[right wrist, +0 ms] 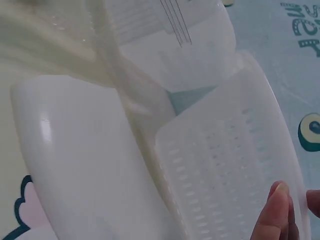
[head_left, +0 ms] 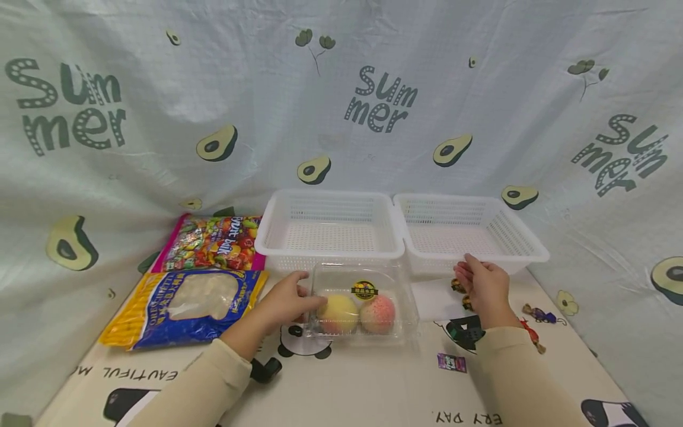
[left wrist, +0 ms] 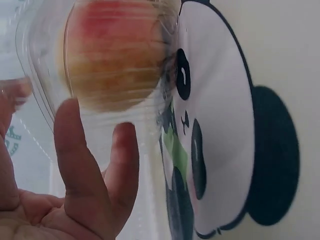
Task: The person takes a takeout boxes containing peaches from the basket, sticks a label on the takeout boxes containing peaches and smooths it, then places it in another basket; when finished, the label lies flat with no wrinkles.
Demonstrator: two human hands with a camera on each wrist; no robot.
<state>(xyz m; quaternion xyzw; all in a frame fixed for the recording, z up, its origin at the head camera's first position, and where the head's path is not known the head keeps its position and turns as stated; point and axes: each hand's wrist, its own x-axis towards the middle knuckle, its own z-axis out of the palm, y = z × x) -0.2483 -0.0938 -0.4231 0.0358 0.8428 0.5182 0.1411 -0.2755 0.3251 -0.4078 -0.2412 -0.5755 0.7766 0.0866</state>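
A clear plastic fruit box (head_left: pixel 352 332) with a yellow peach (head_left: pixel 340 314) and a pink peach (head_left: pixel 377 314) lies in front of the baskets. A black-and-gold label (head_left: pixel 364 289) is on its lid. My left hand (head_left: pixel 288 302) is at the box's left end, thumb over the lid near the yellow peach; the left wrist view shows its fingers (left wrist: pixel 70 140) extended at the plastic. My right hand (head_left: pixel 487 290) hovers by the front rim of the right white basket (head_left: pixel 525 255), fingers loosely bent. Below it lies a white sheet (head_left: pixel 432 296) with black-and-gold labels, partly hidden.
A left white basket (head_left: pixel 331 255) stands beside the right one. At left lie a colourful candy bag (head_left: pixel 213 240) and a blue-and-yellow bread bag (head_left: pixel 181 308). Near my right arm are a purple packet (head_left: pixel 452 363), a purple-wrapped candy (head_left: pixel 543 314) and a red-wrapped candy (head_left: pixel 532 336).
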